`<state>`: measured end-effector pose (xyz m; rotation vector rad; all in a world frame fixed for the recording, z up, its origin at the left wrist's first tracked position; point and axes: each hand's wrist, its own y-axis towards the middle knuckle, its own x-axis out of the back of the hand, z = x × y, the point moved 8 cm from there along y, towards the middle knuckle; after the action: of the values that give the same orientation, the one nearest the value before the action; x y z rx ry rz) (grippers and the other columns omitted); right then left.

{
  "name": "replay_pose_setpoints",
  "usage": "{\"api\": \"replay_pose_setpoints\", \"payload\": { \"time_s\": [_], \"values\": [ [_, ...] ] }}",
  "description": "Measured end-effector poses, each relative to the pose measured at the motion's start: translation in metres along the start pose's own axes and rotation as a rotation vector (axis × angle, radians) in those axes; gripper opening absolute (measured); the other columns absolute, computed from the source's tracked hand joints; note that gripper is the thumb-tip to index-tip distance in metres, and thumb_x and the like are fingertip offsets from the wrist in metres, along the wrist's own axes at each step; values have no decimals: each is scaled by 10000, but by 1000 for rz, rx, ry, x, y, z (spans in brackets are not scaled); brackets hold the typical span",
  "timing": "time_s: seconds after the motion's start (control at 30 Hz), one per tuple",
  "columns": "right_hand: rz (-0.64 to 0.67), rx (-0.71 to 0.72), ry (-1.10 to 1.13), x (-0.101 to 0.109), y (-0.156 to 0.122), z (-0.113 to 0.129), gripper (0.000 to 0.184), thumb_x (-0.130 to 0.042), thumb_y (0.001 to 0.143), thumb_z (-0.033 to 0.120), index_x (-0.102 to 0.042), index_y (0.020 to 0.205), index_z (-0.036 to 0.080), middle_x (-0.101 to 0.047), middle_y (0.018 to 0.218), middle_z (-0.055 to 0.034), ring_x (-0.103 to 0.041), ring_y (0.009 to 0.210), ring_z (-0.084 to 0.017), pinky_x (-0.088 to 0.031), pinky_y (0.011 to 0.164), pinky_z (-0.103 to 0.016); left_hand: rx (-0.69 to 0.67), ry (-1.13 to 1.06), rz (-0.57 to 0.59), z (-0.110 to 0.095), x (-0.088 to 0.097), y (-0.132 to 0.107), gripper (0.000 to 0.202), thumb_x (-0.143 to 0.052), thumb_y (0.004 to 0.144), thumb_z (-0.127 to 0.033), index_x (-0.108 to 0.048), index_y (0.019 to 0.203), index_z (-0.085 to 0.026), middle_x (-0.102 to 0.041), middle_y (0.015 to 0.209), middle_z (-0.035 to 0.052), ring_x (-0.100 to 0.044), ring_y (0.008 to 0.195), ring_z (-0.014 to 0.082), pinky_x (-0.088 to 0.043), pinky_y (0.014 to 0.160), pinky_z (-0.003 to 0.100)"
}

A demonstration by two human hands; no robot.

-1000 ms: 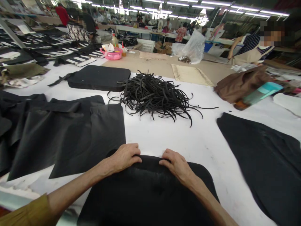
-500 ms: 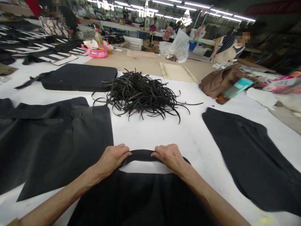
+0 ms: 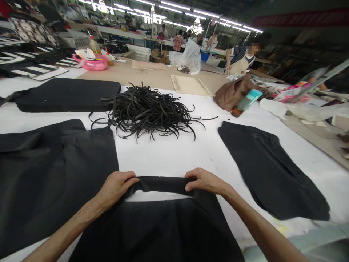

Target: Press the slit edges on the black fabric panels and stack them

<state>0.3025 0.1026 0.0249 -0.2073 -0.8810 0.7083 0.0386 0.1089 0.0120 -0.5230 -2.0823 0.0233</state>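
A black sheet of leather-like material (image 3: pixel 163 227) lies in front of me, its far edge turned up as a flap with a white gap beneath it. My left hand (image 3: pixel 117 185) pinches the flap's left end between thumb and fingers. At its right end my right hand (image 3: pixel 204 181) grips the same edge, thumb below and fingers over the top. Between the hands the strip of edge runs nearly straight. A tangled heap of thin black strips (image 3: pixel 149 111) sits beyond them on the white tabletop (image 3: pixel 163 156).
Black sheets lie to the left (image 3: pixel 89 156) and right (image 3: pixel 272 167). Farther back are a stack of black panels (image 3: pixel 71 94), a pink basket (image 3: pixel 95 63), a brown bag (image 3: pixel 231 92) and a teal-capped bottle (image 3: pixel 247 103). A co-worker (image 3: pixel 241 60) stands at the back right.
My hands have moved farther apart, and the curved edge between them is now pulled nearly straight. The whole view has turned a little to the right.
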Motion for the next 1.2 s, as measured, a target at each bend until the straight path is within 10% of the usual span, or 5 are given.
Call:
{"api": "replay_pose_setpoints", "payload": {
  "time_s": [0.3, 0.8, 1.2],
  "values": [
    [-371, -89, -210, 12, -23, -19, 256, -441, 863, 380, -589, 734, 216, -591, 714, 0, -519, 718, -164, -325, 672, -282, -17, -42, 13, 2, -3, 3, 395, -417, 834, -512, -609, 720, -186, -535, 591, -37, -471, 575, 86, -303, 579, 190],
    [-397, -147, -209, 2, -26, -61, 408, -342, 835, 624, -579, 845, 292, -639, 804, 18, -572, 779, -207, -385, 717, -321, 21, 21, -178, 14, 32, -4, 383, -453, 856, -458, -637, 697, -162, -525, 540, -42, -436, 526, 50, -297, 554, 166],
    [-559, 38, -594, 6, -27, -24, 365, -291, 923, 421, -555, 754, 233, -616, 732, -29, -569, 704, -202, -379, 639, -301, 35, 467, -192, 13, 24, -3, 408, -307, 910, -452, -590, 817, -173, -659, 841, 49, -598, 736, 161, -245, 556, 226]
  ]
}}
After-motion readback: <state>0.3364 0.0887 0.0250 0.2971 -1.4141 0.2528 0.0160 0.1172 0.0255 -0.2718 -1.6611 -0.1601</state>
